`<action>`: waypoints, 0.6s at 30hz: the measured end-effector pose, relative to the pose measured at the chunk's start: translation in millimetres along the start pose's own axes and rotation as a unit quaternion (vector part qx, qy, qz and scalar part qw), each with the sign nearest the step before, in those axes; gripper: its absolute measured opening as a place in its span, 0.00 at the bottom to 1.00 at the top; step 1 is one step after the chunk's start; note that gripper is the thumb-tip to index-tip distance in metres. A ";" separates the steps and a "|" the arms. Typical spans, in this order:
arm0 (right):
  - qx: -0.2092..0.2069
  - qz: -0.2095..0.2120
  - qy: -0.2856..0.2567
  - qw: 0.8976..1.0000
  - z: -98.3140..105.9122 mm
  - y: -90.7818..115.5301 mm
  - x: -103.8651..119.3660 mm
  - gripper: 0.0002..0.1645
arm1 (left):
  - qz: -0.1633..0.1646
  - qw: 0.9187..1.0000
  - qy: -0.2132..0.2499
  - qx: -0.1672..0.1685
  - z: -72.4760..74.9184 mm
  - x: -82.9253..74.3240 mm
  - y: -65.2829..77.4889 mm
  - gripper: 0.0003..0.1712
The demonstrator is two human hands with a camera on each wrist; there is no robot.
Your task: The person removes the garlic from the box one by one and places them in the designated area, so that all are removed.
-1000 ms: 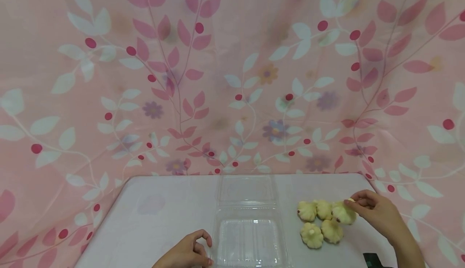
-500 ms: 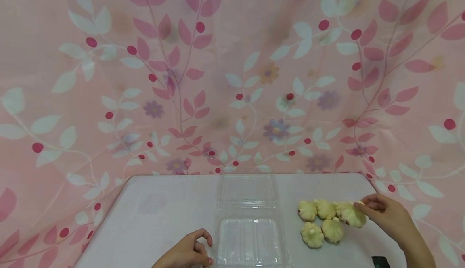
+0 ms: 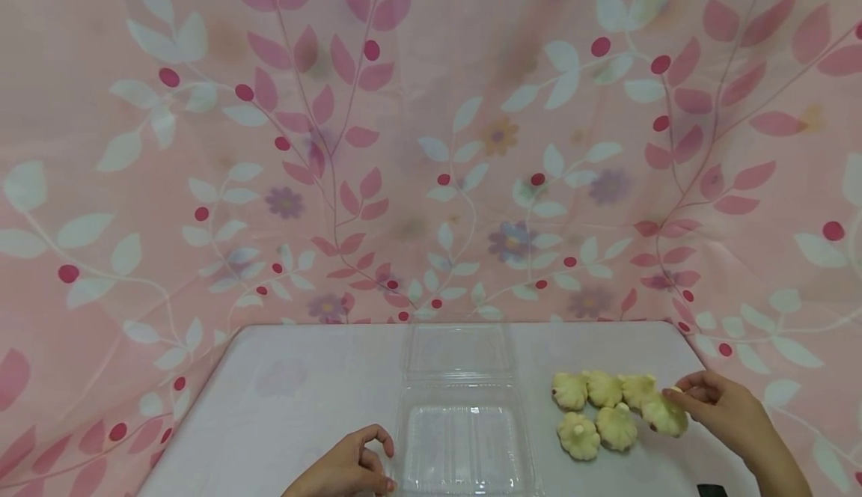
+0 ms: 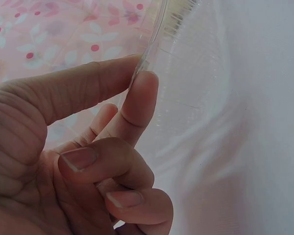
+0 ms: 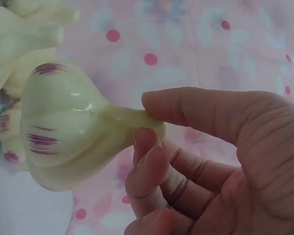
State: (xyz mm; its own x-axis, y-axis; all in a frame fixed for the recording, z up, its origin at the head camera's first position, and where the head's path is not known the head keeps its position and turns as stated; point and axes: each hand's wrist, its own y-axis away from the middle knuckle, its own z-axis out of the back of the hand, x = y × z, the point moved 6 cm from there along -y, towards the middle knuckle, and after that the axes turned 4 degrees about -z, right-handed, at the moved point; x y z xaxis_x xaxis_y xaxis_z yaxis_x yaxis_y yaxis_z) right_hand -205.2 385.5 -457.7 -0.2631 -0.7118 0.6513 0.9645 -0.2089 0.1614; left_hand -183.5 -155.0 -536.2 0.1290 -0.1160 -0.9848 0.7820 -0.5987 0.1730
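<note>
My right hand [image 3: 727,411] pinches a garlic bulb [image 5: 68,132] by its stem between thumb and fingers. The bulb is pale yellow-green with purple streaks. In the head view this held garlic overlaps the right end of a group of similar garlic bulbs [image 3: 604,388] on the table. A clear plastic clamshell box [image 3: 465,448] lies with its lid [image 3: 459,351] folded back, away from me. At the box's left side is my left hand [image 3: 346,463]. Its thumb and index finger pinch the thin rim [image 4: 152,41] of the box in the left wrist view, the other fingers curled beneath.
The garlic bulbs stand close together in two rows, right of the box. A white table [image 3: 289,385] carries everything. Behind it hangs a pink cloth [image 3: 404,145] with a leaf and berry print. Something small and dark [image 3: 711,490] shows by my right forearm.
My right hand has moved right and towards me with the garlic bulb, uncovering another bulb at the end of the back row. The left hand and the box have stayed in place.
</note>
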 end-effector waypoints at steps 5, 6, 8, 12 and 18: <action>0.000 0.006 0.005 1.000 -4.4 -2.2 -7.3 0.30 | 0.003 1.000 -0.001 -0.002 0.2 -0.3 0.1 0.21; 0.001 0.005 0.004 1.000 -5.4 -3.0 -8.8 0.30 | 0.004 1.000 -0.001 -0.002 0.1 -0.4 0.3 0.21; 0.003 -0.001 0.004 1.000 -7.5 -4.8 -11.4 0.30 | 0.006 1.000 -0.001 -0.004 -0.1 -0.8 0.7 0.21; 0.012 -0.007 0.009 1.000 -12.6 -7.0 -14.1 0.28 | 0.011 1.000 0.000 -0.005 -0.2 -1.0 0.9 0.21; 0.027 0.000 0.010 1.000 -19.5 -7.8 -12.9 0.24 | 0.011 1.000 -0.001 0.000 1.0 -1.4 0.8 0.20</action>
State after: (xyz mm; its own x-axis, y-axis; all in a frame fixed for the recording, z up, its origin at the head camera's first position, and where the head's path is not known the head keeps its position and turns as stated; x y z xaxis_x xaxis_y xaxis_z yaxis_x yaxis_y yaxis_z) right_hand -209.7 383.3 -481.9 -0.2631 -0.7254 0.6361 0.9641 -0.1734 0.2010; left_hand -183.7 -156.1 -534.7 0.1450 -0.1308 -0.9807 0.7792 -0.5958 0.1947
